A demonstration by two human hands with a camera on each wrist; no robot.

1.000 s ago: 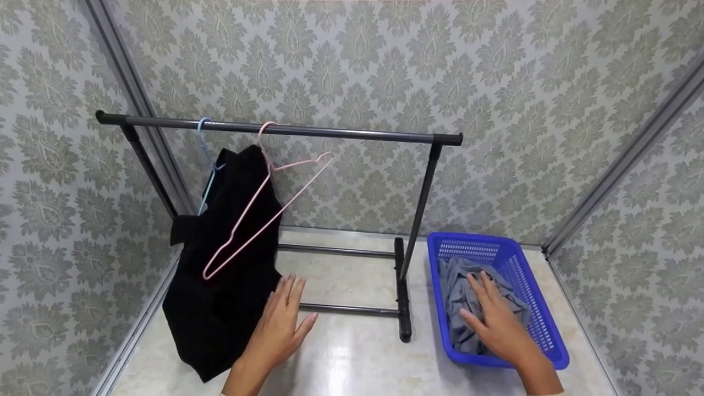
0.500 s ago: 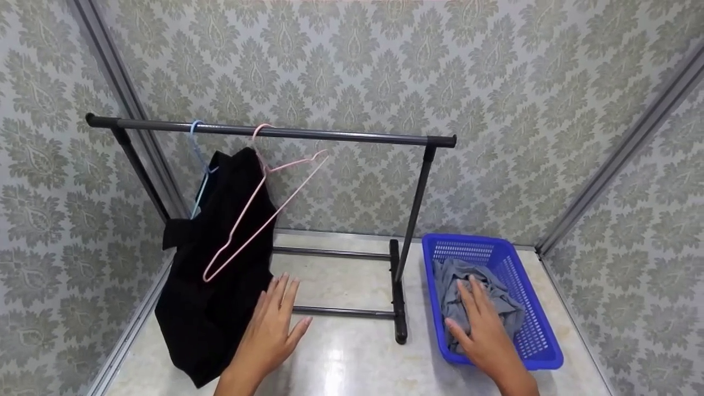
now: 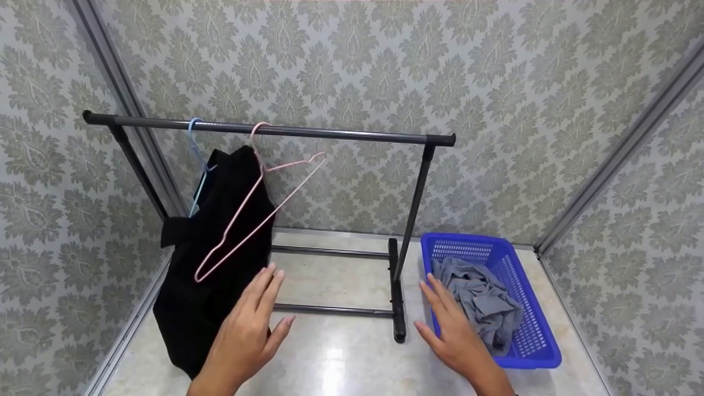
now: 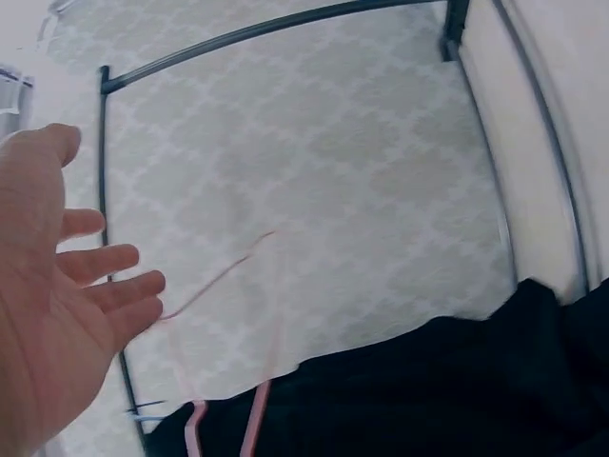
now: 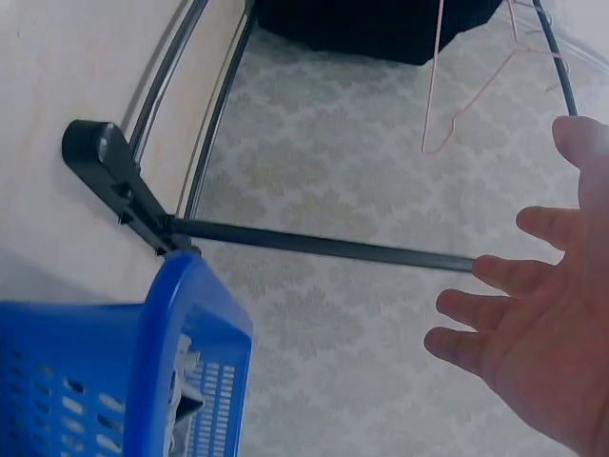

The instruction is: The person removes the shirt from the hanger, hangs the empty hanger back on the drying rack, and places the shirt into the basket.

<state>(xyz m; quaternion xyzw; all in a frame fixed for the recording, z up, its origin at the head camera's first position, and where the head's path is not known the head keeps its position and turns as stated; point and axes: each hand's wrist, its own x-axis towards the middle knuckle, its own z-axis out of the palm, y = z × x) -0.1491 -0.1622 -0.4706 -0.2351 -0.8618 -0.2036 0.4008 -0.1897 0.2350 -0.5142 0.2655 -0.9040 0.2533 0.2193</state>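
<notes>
A dark metal clothes rack (image 3: 341, 132) with a straight top bar stands before the patterned wall. A long black fabric garment (image 3: 190, 308) hangs at the bar's left end, falling near the floor. Right of the rack's foot sits a rectangular blue plastic basket (image 3: 467, 237) with slotted walls, and in it lies a crumpled heap of grey cloth (image 3: 487, 302). A slim pink hanger (image 3: 245, 201) hangs bare from the bar, partly in front of the black garment; whether they touch I cannot tell. A light blue hanger (image 3: 193, 144) further left runs into the garment's top.

Both hands are empty. The left hand (image 3: 248, 324), fingers extended and thumb apart, hovers near the black garment. The right hand (image 3: 452, 324), likewise spread, is near the basket's left side — apart from it in the right wrist view.

To handle the cloth well, I would loosen the heap and find an edge before lifting, raise it clear of the rim — slots can snag — and keep the left hand away from the pink hanger's swinging frame.
</notes>
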